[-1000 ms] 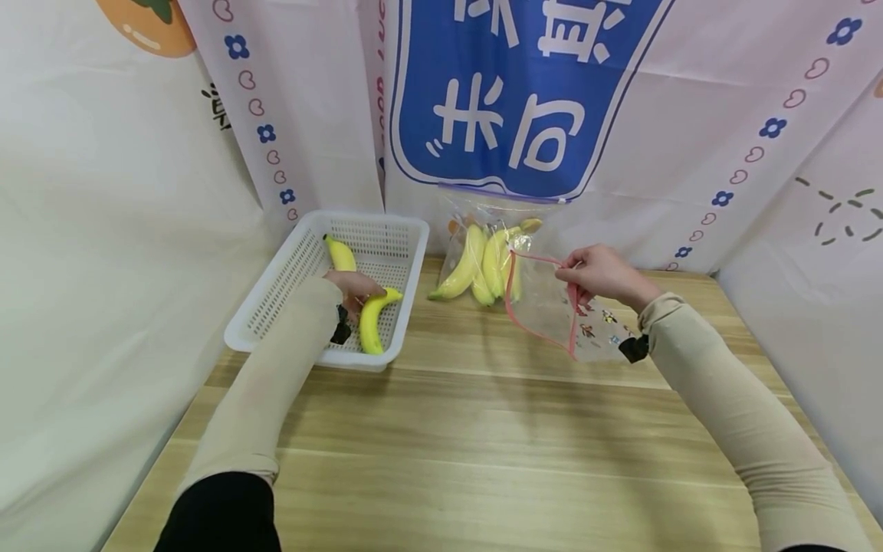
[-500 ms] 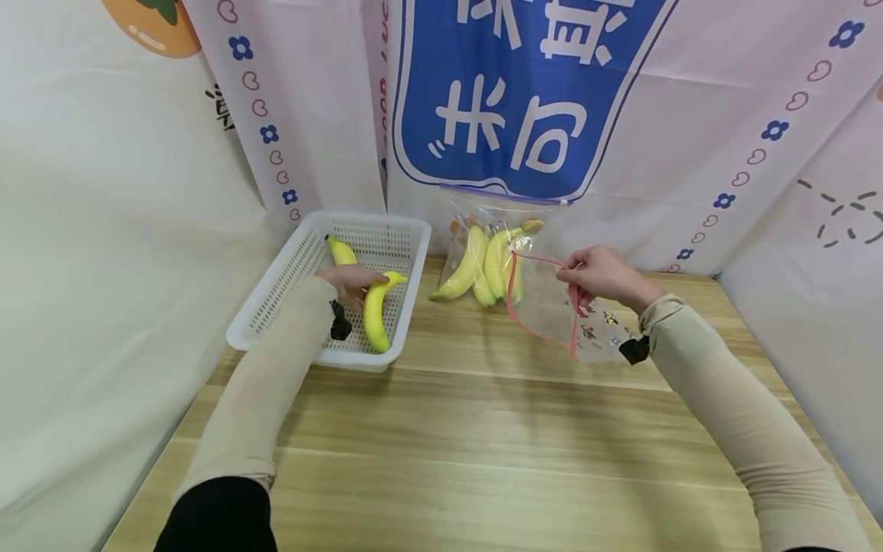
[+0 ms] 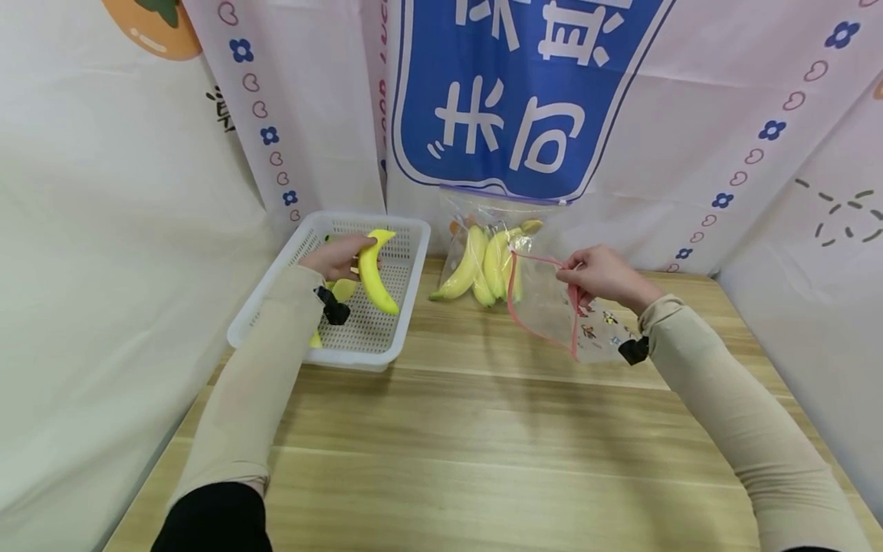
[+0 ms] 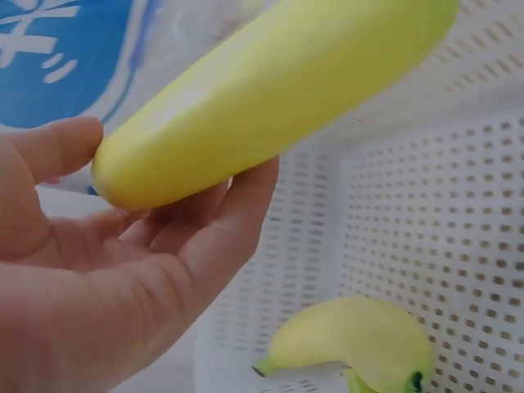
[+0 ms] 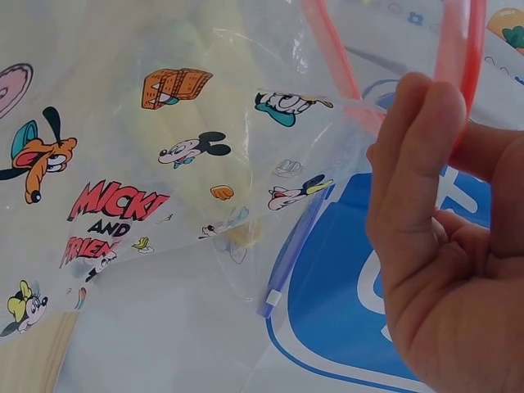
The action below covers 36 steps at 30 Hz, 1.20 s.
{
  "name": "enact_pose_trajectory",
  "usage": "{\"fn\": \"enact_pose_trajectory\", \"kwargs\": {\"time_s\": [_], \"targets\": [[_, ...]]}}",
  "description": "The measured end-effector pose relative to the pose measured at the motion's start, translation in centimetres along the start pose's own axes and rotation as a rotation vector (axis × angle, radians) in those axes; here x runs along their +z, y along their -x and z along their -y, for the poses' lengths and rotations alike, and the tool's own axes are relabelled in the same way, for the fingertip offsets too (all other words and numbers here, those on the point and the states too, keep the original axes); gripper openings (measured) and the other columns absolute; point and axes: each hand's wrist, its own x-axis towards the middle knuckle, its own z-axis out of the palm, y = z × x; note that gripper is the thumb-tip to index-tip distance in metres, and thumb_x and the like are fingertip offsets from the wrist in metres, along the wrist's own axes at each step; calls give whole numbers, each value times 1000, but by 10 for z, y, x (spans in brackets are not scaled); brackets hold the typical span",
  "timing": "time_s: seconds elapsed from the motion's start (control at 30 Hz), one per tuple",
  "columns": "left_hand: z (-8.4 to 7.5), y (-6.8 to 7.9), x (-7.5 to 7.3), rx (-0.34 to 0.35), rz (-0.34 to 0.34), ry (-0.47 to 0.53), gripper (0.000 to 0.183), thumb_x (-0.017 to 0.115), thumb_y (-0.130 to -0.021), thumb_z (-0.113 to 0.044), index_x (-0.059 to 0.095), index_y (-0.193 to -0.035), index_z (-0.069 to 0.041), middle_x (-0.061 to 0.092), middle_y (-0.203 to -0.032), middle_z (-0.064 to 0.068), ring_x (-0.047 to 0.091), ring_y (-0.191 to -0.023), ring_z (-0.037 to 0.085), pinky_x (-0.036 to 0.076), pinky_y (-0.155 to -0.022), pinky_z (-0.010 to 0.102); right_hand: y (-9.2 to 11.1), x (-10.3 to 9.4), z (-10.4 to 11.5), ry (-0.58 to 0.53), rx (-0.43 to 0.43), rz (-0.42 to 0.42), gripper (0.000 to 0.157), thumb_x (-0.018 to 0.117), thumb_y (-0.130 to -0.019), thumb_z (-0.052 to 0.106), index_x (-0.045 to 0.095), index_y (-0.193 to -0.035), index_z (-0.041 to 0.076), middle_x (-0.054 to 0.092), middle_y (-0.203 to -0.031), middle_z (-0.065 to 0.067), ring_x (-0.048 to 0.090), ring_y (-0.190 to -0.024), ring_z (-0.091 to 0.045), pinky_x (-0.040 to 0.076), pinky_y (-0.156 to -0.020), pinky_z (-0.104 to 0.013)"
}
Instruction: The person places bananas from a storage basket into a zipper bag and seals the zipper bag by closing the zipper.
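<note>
My left hand (image 3: 339,257) holds a yellow banana (image 3: 375,277) above the white perforated basket (image 3: 418,268), thumb on one side and fingers beneath it. Below, in the left wrist view, another banana (image 4: 348,336) lies in the basket with a green tip overlapping it. With thumb and fingertips my right hand (image 3: 602,274) pinches the red-edged mouth of a clear zip bag (image 3: 545,299). The bag's mouth gapes toward the left. Cartoon prints (image 5: 192,149) cover its side in the right wrist view.
Behind the held bag, a second clear zip bag (image 3: 455,211) with a purple slider stands against the backdrop, several bananas (image 3: 464,268) inside. The wooden table (image 3: 469,445) runs up to the printed cloth backdrop (image 3: 669,138). Cloth walls close off both sides.
The left hand has lifted the banana up from the basket floor and slightly away, uncovering more of the basket's near part. The right hand and its bag have stayed in place.
</note>
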Motion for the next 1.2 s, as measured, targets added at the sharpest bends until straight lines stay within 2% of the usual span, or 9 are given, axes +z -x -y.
{"fn": "enact_pose_trajectory", "kwargs": {"time_s": [0.1,0.3,0.43,0.6,0.73,0.87,1.03,1.2], "targets": [[-5,4,-2,34,-26,37,50,31,-104,-29,24,-143,1,48,-116,17,45,-114,34,45,-88,45,1,1,0,-5,6,4,26,56,-96,24,60,-99,-1,63,-65,-12,63,-63,-35,55,-56,-34],[-12,8,3,76,-87,190,51,31,-105,-28,17,-147,-2,43,-122,17,48,-105,24,40,-95,47,1,1,-2,-6,8,-8,25,55,-96,23,60,-98,-2,63,-65,-13,63,-59,-31,54,-54,-32],[-16,9,15,119,-99,267,50,31,-105,-26,18,-147,-3,42,-125,18,48,-105,24,40,-95,46,1,3,-1,-13,1,-18,27,56,-96,23,61,-98,-3,63,-65,-12,63,-57,-27,54,-54,-32],[-19,11,34,158,-93,303,47,31,-105,-26,23,-146,-4,44,-125,18,50,-105,25,41,-94,48,0,6,1,-30,2,-24,27,55,-96,23,61,-99,-3,62,-64,-12,61,-53,-21,54,-53,-33],[-21,14,51,189,-97,352,46,32,-104,-25,25,-144,-4,47,-117,15,50,-106,25,41,-95,49,-1,7,1,-41,7,-23,26,55,-96,22,61,-99,-3,61,-64,-11,60,-52,-20,55,-56,-37],[-22,17,66,212,-114,336,44,31,-104,-24,27,-143,-3,49,-111,12,51,-106,24,43,-94,47,-1,7,2,-40,4,-28,26,55,-96,22,61,-99,-3,62,-64,-11,61,-54,-22,55,-57,-37],[-20,17,82,226,-128,303,42,31,-104,-25,30,-141,-3,50,-110,13,51,-108,26,45,-89,44,-2,7,3,-30,0,-36,27,56,-95,23,61,-97,-3,62,-63,-9,64,-59,-29,55,-54,-32],[-20,17,99,230,-110,301,42,31,-104,-25,30,-141,-4,49,-119,17,49,-117,32,46,-90,45,-3,8,2,-36,4,-34,27,56,-95,23,61,-97,-3,62,-62,-9,63,-54,-24,55,-53,-32]]}}
